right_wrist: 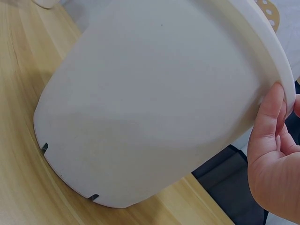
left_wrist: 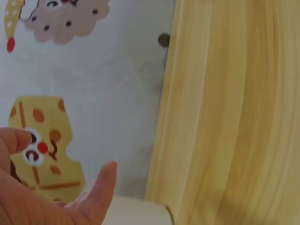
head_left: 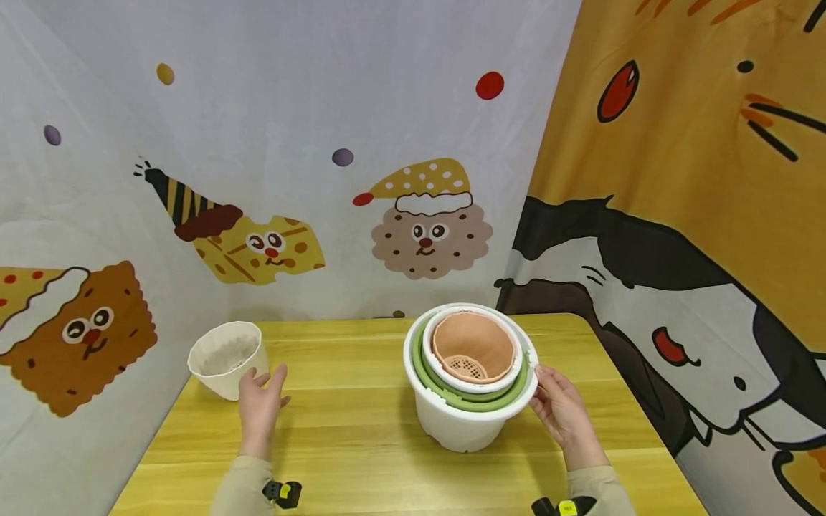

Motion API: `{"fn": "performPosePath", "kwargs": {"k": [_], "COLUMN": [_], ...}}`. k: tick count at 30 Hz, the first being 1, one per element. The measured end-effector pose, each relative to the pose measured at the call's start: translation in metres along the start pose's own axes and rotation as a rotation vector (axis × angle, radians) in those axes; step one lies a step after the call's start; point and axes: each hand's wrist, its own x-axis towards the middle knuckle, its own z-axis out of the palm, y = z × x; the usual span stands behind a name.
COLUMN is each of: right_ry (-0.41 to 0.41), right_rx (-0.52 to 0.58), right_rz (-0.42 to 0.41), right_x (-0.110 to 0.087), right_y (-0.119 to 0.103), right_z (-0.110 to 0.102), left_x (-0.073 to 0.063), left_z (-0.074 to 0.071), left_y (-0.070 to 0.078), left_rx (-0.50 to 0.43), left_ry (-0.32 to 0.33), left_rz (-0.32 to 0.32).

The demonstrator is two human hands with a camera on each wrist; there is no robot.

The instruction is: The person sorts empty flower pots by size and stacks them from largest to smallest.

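Observation:
A stack of nested plant pots stands on the right half of the table. Outermost is a large white pot (head_left: 452,424); inside it sit a green pot (head_left: 474,405), a smaller white pot (head_left: 431,358) and an orange pot (head_left: 474,337) with a perforated bottom. My right hand (head_left: 563,410) pinches the large pot's rim at its right side, thumb and fingers on either side of the rim in the right wrist view. At the left, a cream pot (head_left: 222,351) with a faceted rim stands by itself. My left hand (head_left: 261,412) is just in front of its right side, fingers spread, holding nothing.
The wooden table (head_left: 342,430) ends at a white cloth backdrop (head_left: 310,107) printed with cartoon snacks. An orange cloth (head_left: 684,165) with animal drawings hangs along the right side. Each wrist wears a black strapped device, one of them at the left cuff (head_left: 282,493).

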Motion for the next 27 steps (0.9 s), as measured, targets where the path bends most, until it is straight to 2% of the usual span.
{"fn": "performPosePath", "kwargs": {"k": [9, 16, 19, 24, 27], "right_ry": [0.003, -0.017, -0.022, -0.01, -0.004], "right_rx": [0.011, 0.022, 0.032, 0.03, 0.019], "right_rz": [-0.004, -0.013, -0.018, -0.012, -0.004], "right_x": [-0.001, 0.0, -0.001, -0.001, 0.0], "right_y": [0.0, 0.002, 0.002, 0.001, 0.0], "right_z": [0.001, 0.0, -0.001, -0.001, 0.0], "left_x": [0.018, 0.031, 0.037, 0.045, 0.049], "left_z": [-0.026, -0.042, -0.046, -0.051, -0.054], "left_y": [0.003, 0.004, 0.005, 0.007, 0.008], "left_rx": [-0.145, -0.147, -0.133, -0.109, -0.148], "left_ry": [0.181, 0.301, 0.313, 0.321, 0.306], "left_rz": [-0.073, -0.063, -0.078, -0.176, -0.234]}}
